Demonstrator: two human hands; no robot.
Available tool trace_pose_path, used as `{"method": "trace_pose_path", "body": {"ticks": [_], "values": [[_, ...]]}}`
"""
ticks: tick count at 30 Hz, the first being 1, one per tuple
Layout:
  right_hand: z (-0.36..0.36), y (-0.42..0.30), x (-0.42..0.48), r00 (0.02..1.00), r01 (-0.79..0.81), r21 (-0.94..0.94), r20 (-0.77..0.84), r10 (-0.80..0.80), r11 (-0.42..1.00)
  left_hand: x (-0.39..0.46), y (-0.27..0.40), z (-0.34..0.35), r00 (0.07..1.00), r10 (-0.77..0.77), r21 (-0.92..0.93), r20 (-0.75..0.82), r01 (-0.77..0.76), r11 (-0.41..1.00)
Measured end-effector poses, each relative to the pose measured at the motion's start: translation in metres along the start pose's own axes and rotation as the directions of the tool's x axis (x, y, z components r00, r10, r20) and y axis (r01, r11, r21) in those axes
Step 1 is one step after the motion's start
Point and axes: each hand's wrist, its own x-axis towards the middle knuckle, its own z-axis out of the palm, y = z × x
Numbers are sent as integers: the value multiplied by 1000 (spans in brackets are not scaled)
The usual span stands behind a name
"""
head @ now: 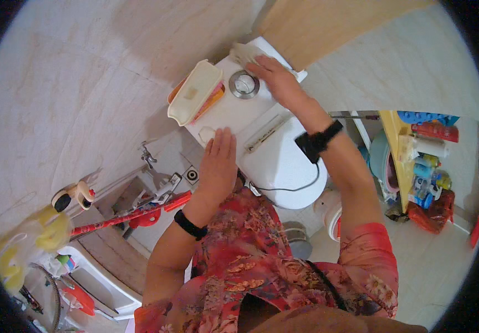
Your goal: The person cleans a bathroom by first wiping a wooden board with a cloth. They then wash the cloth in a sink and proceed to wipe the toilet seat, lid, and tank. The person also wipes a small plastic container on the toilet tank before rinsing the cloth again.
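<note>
My right hand [275, 79] reaches over the top of a white toilet tank [247, 112], its fingers on a crumpled pale cloth [245, 54] at the far corner. Just left of those fingers is a round metal flush button [244, 84]. My left hand [220, 166] lies palm down at the tank's near left edge, fingers extended, holding nothing visible. Between the hands and farther left, a cream plastic tray or lid [195, 92] rests tilted on an orange container [212, 102]. The closed white toilet lid [285, 166] lies below my right forearm, with a black cable across it.
A wall tap [147, 155] and a floor drain [191, 175] are left of the toilet. A red pole [131, 217] slants across the lower left, near a white basin [102, 274]. At right, a yellow shelf [395, 154] holds bottles; a bucket [334, 220] stands by the toilet.
</note>
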Motion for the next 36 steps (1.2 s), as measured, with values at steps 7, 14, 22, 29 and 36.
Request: {"method": "trace_pose_path", "body": {"ticks": [7,14,22,29,36], "values": [[-12,8,-49,998,-59,-37,2,59,998,1,-1,13,998,2,-76,-57,-6,997],[15,-11,39,999,48,-174,-3,-50,984,-1,4,18,999,-19,-60,-48,16,998],[34,-11,63,964,-153,-256,-250,88,955,4,6,-6,1000,0,-20,28,0,1000],[19,-9,8,957,-214,-150,-228,176,965,2,3,3,999,-21,-67,-27,20,998],[9,-3,-29,969,-226,-157,-140,205,961,0,0,17,989,28,-55,-143,-36,998]]}}
